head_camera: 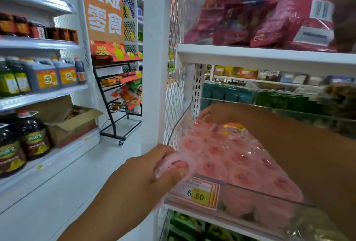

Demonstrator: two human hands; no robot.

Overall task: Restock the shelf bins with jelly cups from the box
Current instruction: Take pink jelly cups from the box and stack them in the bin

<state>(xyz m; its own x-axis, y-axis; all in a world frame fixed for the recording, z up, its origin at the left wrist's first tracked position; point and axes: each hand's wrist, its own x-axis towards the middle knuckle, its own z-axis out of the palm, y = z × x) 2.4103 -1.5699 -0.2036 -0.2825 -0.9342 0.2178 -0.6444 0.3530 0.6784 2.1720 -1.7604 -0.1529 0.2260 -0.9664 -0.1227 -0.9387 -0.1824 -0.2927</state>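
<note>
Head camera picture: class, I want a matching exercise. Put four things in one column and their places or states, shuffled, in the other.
1 left hand
2 right hand
3 price tag
4 cardboard box

A on a low shelf, far left
B stuck on the bin's front
C grips a jelly cup
D reaches to the bin's back

Pairs: 1-C, 2-D, 3-B, 4-A

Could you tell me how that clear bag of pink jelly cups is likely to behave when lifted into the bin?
Probably floppy: the bag of pink jelly cups is thin crinkled film around loose cups, and the left hand and right hand hold opposite ends. The glossy film may be slippery. So many filled cups suggest some weight.
</note>
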